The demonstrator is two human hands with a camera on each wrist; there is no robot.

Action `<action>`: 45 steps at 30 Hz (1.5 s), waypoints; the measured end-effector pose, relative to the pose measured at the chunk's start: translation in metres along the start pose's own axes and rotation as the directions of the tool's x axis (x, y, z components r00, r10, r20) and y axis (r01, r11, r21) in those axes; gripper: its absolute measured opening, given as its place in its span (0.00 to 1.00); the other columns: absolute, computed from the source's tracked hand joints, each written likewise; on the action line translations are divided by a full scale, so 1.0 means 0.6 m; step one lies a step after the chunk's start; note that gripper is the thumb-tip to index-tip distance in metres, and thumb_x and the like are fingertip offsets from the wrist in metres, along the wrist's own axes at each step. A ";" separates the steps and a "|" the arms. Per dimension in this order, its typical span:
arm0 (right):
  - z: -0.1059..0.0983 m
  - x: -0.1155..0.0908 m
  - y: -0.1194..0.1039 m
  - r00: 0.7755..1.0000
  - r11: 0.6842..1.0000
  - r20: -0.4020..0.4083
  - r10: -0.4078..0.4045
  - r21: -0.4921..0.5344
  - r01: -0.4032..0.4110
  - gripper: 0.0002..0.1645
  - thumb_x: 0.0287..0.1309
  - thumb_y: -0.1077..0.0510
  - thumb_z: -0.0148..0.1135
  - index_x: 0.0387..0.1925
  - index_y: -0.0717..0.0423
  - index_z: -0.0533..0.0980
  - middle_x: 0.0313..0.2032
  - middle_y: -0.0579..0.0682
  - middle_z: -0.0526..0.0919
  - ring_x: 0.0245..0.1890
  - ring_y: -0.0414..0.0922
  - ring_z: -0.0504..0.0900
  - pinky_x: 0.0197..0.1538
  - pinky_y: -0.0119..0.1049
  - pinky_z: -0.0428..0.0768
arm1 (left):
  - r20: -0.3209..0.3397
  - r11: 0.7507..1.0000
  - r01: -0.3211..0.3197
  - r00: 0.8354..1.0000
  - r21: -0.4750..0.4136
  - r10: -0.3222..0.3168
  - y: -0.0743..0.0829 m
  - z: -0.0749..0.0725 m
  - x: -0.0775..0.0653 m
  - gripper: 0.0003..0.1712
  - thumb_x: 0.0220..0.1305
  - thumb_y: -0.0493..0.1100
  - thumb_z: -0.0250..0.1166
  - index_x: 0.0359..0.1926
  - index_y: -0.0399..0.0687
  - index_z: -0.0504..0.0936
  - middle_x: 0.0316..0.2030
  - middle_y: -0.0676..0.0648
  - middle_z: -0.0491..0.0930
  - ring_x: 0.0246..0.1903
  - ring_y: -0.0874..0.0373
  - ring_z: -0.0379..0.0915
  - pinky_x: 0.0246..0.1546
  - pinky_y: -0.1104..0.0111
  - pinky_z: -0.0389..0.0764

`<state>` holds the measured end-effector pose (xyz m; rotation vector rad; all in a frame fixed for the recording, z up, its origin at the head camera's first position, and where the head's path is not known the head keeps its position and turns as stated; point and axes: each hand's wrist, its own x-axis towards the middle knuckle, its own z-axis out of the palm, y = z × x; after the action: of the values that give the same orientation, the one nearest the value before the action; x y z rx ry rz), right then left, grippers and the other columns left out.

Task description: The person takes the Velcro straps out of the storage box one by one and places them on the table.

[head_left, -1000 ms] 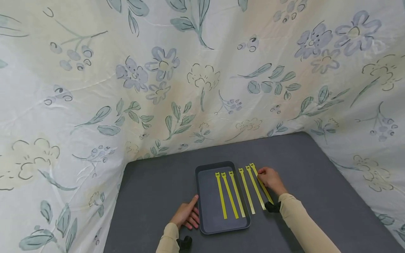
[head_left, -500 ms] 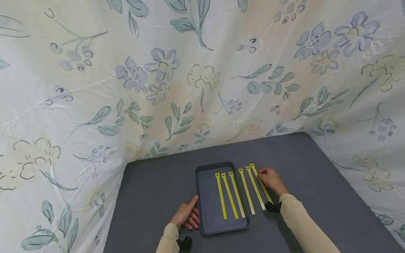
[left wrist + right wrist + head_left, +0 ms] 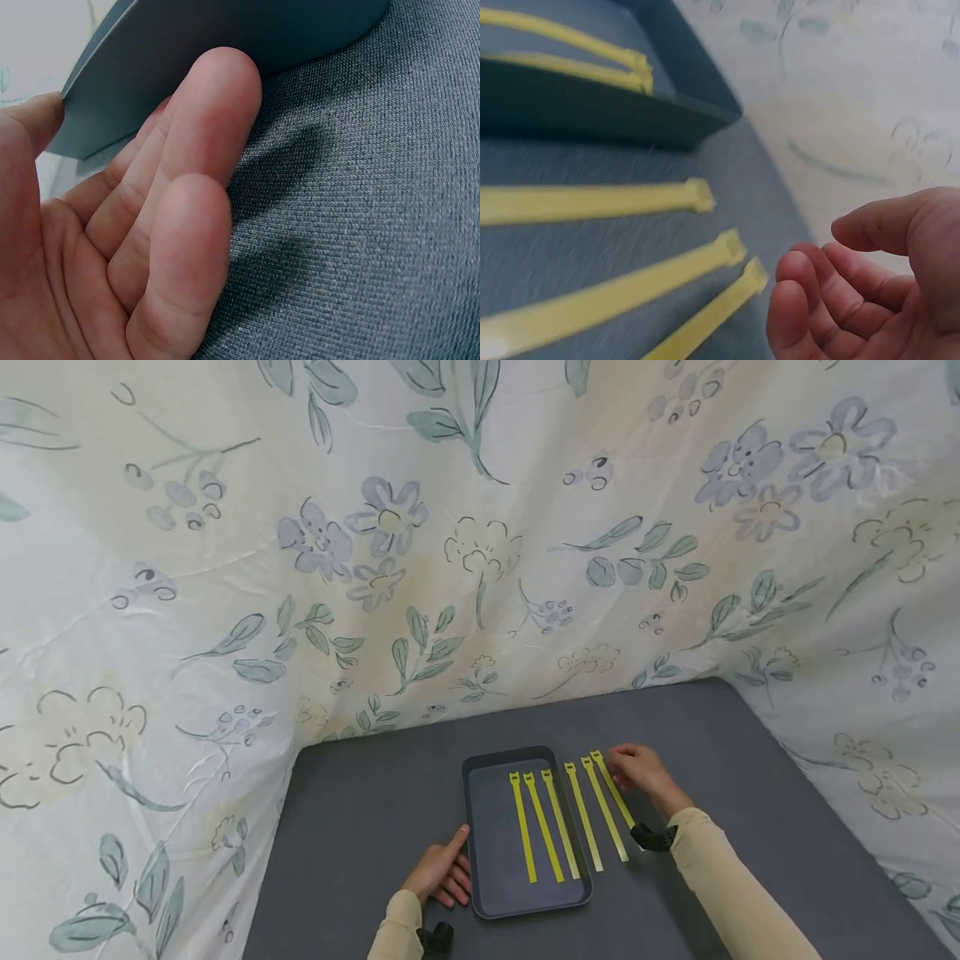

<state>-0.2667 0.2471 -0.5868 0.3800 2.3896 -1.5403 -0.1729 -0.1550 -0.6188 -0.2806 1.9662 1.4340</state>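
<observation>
Three yellow straps point(image 3: 543, 827) with slotted heads, like hook-and-loop cable ties, lie side by side in a dark grey tray point(image 3: 491, 868). On the table to its right lie three more: a near strap point(image 3: 585, 822), a middle strap point(image 3: 606, 810) and an outer strap point(image 3: 615, 789). My right hand point(image 3: 642, 774) is just right of the outer strap's head, holding nothing; the right wrist view shows its thumb point(image 3: 877, 223) apart from the loosely bent fingers. Against the tray's left side rests my left hand point(image 3: 442, 870), thumb at the rim and fingers relaxed by the wall point(image 3: 247, 37).
The dark grey table point(image 3: 360, 810) runs up to a floral cloth point(image 3: 480, 635) hanging behind it and along both sides. Black bands sit on both wrists, the right wristband point(image 3: 655, 838) overlapping the lower end of the outer strap in the head view.
My right hand has let go of the outer strap and moved slightly up and away from it. That strap's lower end has shifted a little left. The left hand stays on the tray.
</observation>
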 end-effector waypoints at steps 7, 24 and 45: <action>0.019 -0.012 -0.051 0.995 0.996 0.034 -0.090 0.022 0.089 0.25 0.75 0.49 0.54 0.60 0.65 0.74 0.46 0.65 0.83 0.38 0.56 0.84 0.40 0.46 0.84 | -0.004 1.000 -0.006 1.000 0.003 0.006 0.000 0.001 -0.001 0.50 0.66 0.81 0.44 0.34 0.38 0.83 0.20 0.47 0.86 0.14 0.61 0.80 0.13 0.69 0.78; 0.086 -0.032 -0.118 0.983 0.984 0.106 -0.151 0.109 0.140 0.22 0.74 0.49 0.57 0.56 0.62 0.77 0.38 0.56 0.84 0.32 0.47 0.82 0.40 0.46 0.83 | -0.010 1.000 -0.003 1.000 0.009 0.003 0.001 0.001 -0.001 0.49 0.68 0.80 0.43 0.35 0.38 0.84 0.20 0.48 0.86 0.14 0.62 0.80 0.13 0.70 0.77; 0.159 -0.039 -0.138 0.961 0.980 0.214 -0.175 0.135 0.149 0.16 0.73 0.53 0.58 0.52 0.59 0.80 0.38 0.57 0.85 0.31 0.49 0.82 0.39 0.49 0.84 | -0.007 1.000 0.000 1.000 0.008 0.000 0.001 -0.002 -0.001 0.48 0.68 0.80 0.43 0.35 0.39 0.83 0.21 0.48 0.86 0.15 0.61 0.80 0.14 0.70 0.77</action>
<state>-0.2669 0.1249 -0.5464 0.0277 2.2073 -1.6996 -0.1733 -0.1557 -0.6179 -0.2825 1.9771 1.4271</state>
